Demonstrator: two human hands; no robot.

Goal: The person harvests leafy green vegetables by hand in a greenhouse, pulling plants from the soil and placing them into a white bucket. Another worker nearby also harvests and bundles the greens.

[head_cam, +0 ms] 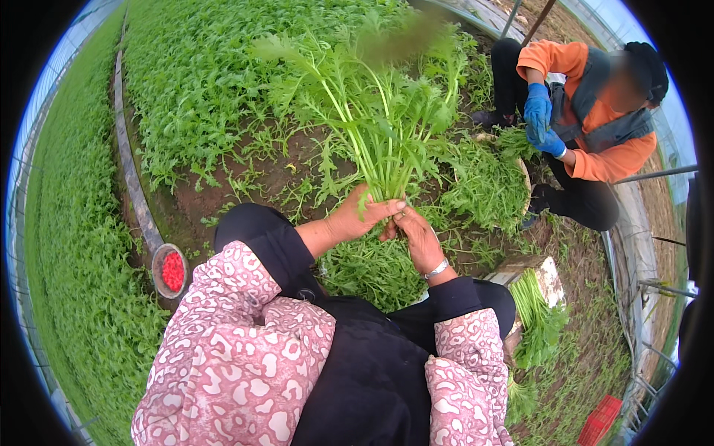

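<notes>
My left hand grips a bunch of leafy greens low on its pale green stems. The jagged leaves fan out upward, away from me. At the stem ends, the thumb and bent fingers of my right hand close on the base of the bunch, against the left thumb. A bracelet circles my right wrist. Below both hands, between my knees, lies a heap of loose cut greens; my forearms and legs hide part of it.
A co-worker in blue gloves crouches at right, handling greens over a filled basket. Bundled greens lie by a worn block. A bowl of red bits stands left, near a long strip. A red crate sits lower right.
</notes>
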